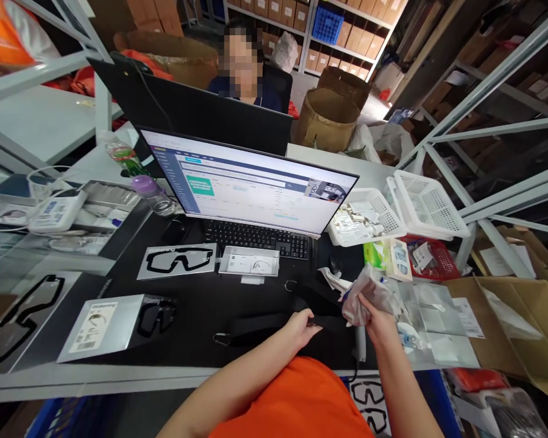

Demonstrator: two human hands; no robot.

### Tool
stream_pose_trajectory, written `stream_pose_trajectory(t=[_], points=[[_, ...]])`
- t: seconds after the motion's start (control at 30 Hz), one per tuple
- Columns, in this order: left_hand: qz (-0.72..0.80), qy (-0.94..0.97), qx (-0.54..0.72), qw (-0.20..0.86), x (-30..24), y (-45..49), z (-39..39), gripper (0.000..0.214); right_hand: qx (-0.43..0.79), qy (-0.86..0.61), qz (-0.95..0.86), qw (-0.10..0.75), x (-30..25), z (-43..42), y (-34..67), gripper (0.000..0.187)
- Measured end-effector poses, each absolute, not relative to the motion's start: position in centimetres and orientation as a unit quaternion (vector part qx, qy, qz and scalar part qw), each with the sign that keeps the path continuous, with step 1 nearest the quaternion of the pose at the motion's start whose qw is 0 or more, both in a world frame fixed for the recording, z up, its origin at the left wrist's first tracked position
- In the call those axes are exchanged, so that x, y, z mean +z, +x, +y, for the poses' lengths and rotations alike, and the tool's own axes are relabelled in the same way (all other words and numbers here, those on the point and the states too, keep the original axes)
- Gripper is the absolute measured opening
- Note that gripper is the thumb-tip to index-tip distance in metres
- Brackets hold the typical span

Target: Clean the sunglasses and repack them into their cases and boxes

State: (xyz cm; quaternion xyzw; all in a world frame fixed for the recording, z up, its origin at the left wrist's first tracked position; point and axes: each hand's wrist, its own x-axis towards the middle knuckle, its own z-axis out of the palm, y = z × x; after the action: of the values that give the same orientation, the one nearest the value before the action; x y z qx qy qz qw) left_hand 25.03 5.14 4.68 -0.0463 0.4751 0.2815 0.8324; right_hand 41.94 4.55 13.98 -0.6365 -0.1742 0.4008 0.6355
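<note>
My left hand [304, 328] closes on a black fabric strap [265, 325] lying across the black desk mat [201, 340]. A small metal clip [221, 339] sits at the strap's far left end. My right hand [378, 319] grips a crumpled, translucent plastic bag [368, 296] with a whitish cloth inside it. To the right of that hand lie flat clear plastic sleeves [438, 322] with small white items. A white-and-silver goggle box [114, 325] printed with black goggles stands left of my hands.
A monitor [249, 182] and black keyboard [256, 240] stand ahead, with white plastic baskets [424, 204] to their right. A cardboard box [497, 322] is open at the right. A seated person [242, 79] is beyond a second screen, and shelves of boxes fill the back.
</note>
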Motion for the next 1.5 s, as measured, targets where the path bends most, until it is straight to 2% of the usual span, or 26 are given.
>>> stream_pose_trajectory(t=[0.27,0.37,0.43,0.57,0.67,0.8,0.9,0.97,1.07,1.17,1.3,1.5], points=[[0.488,0.244,0.184,0.818,6.1,21.8,2.7,0.030,0.464,-0.643,-0.270,0.546,12.2,6.3,39.2,0.060],[0.494,0.395,0.198,0.749,7.1,16.2,1.0,0.021,0.502,-0.621,-0.255,0.546,12.0,6.8,36.6,0.061],[0.520,0.494,0.221,0.661,7.2,11.7,-0.5,0.013,0.537,-0.599,-0.265,0.531,11.8,6.8,34.6,0.059],[0.558,0.632,0.222,0.489,5.3,5.0,-3.7,0.034,0.594,-0.556,-0.334,0.476,10.5,6.1,30.5,0.058],[0.552,0.699,0.199,0.408,3.0,3.4,-5.3,0.053,0.615,-0.521,-0.422,0.415,9.0,5.3,27.7,0.058],[0.535,0.755,0.181,0.333,0.6,3.6,-6.1,0.063,0.571,-0.496,-0.580,0.304,7.2,4.9,25.2,0.054],[0.534,0.776,0.185,0.280,-0.3,3.5,-6.0,0.070,0.499,-0.487,-0.692,0.187,6.2,4.6,24.3,0.035],[0.537,0.784,0.191,0.246,-0.6,3.4,-6.1,0.065,0.439,-0.495,-0.742,0.109,5.8,4.3,23.7,0.029],[0.541,0.791,0.203,0.200,-0.9,3.3,-6.8,0.050,0.352,-0.516,-0.781,0.007,5.5,3.8,22.8,0.034],[0.543,0.794,0.210,0.171,-1.1,3.6,-7.7,0.046,0.301,-0.514,-0.800,-0.071,5.7,3.6,21.9,0.038],[0.551,0.793,0.210,0.153,-1.3,3.9,-8.3,0.046,0.324,-0.425,-0.835,-0.130,6.1,4.0,21.8,0.054],[0.567,0.790,0.165,0.166,-0.2,3.9,-7.7,0.041,0.392,-0.385,-0.826,-0.127,5.4,4.7,21.8,0.057]])
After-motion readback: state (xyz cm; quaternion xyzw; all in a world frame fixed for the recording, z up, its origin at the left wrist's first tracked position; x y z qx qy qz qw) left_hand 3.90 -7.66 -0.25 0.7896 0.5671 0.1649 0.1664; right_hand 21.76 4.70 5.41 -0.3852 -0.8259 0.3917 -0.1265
